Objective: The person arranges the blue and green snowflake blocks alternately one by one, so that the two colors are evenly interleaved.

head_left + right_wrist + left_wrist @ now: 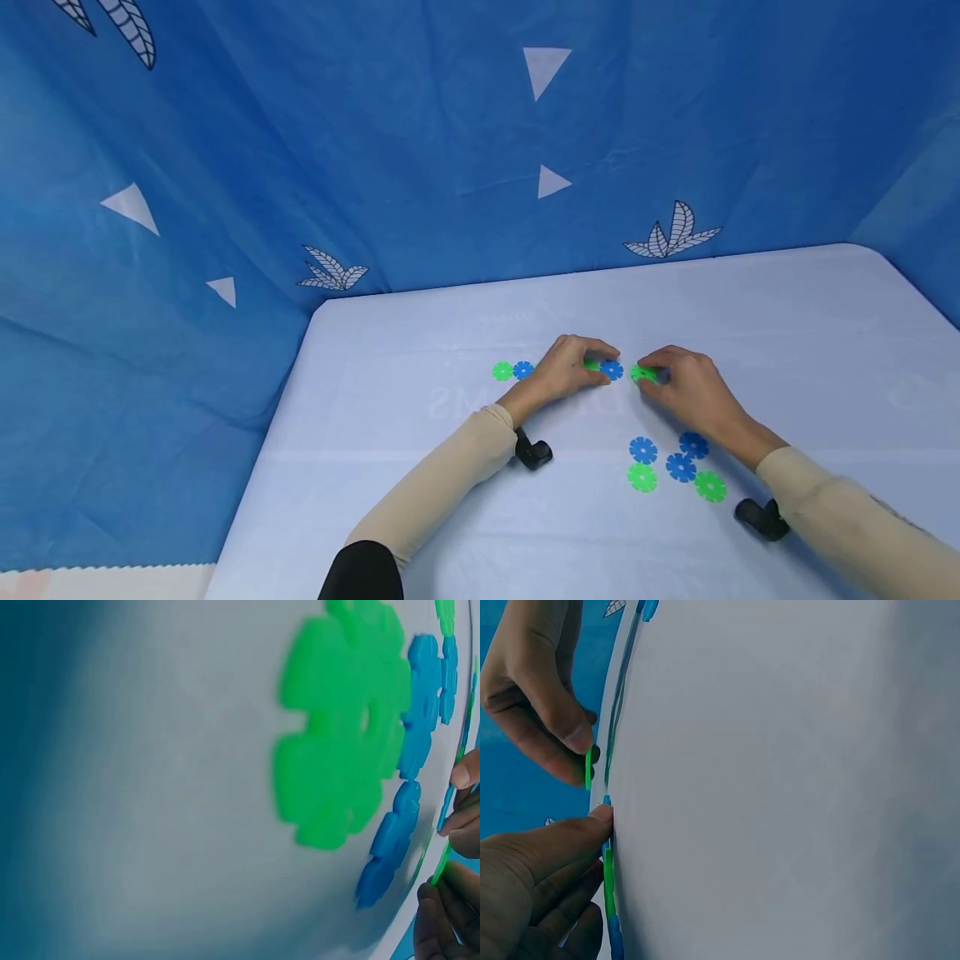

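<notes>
My left hand [562,368] holds a blue notched plastic disc [611,370] between thumb and index finger, down at the white tabletop. Under that hand shows part of a green disc [591,365] against the blue one, partly hidden by the fingers. Further left in the same row lie another green disc [502,371] and a blue disc [523,370], side by side. My right hand [686,385] pinches a green notched disc [643,373] by its edges, a small gap to the right of the blue one. In the left wrist view this green disc [588,769] appears edge-on at the fingertips.
Nearer me lies a loose group of discs: a blue one [642,450] above a green one [642,477], two blue ones [681,467] and a green one [710,486]. Black wrist devices [534,453] hang under both forearms. A blue patterned curtain [450,167] borders the white table [420,333].
</notes>
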`<state>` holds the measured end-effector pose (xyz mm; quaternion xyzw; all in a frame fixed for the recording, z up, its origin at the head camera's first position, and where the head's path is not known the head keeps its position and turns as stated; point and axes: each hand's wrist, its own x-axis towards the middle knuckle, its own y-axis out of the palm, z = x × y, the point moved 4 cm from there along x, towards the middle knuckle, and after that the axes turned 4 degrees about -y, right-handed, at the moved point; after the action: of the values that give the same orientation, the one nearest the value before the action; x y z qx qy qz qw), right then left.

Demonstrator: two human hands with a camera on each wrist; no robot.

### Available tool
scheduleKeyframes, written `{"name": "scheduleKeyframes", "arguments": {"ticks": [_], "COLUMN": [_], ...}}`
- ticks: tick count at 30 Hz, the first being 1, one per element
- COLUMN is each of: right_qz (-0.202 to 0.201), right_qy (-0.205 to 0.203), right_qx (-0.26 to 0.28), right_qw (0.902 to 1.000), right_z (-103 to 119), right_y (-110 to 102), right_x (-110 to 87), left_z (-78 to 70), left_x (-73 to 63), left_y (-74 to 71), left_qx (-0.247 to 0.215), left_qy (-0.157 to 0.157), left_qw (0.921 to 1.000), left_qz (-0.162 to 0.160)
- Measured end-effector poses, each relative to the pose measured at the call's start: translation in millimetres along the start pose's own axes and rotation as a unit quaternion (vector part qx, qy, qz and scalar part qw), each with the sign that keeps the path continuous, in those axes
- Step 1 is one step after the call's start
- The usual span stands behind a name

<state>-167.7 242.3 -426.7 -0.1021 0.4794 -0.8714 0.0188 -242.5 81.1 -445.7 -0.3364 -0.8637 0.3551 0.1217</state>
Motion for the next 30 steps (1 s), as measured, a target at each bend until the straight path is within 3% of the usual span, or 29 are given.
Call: {"name": "scheduleKeyframes", "arguments": {"ticks": [21,30], "right_qz": [0.027,0.030], "right_qy": [-0.014,-0.004], "right_qx": [-0.026,-0.036], "right_qw": [0.9992,0.9989], "right_z": [3.8,6.9], "right_y": [11.7,7.8], "right_x": [10.3,4.7], "left_z": [0.7,1.9], "left_x": [0.9,0.0], "left_y": [0.6,0.4], "left_qx": [0.007,-0.001], "left_qy": [0.003,0.001], "left_qw": [1.0000,1.0000], "left_qz": [-0.004,-0.001]}}
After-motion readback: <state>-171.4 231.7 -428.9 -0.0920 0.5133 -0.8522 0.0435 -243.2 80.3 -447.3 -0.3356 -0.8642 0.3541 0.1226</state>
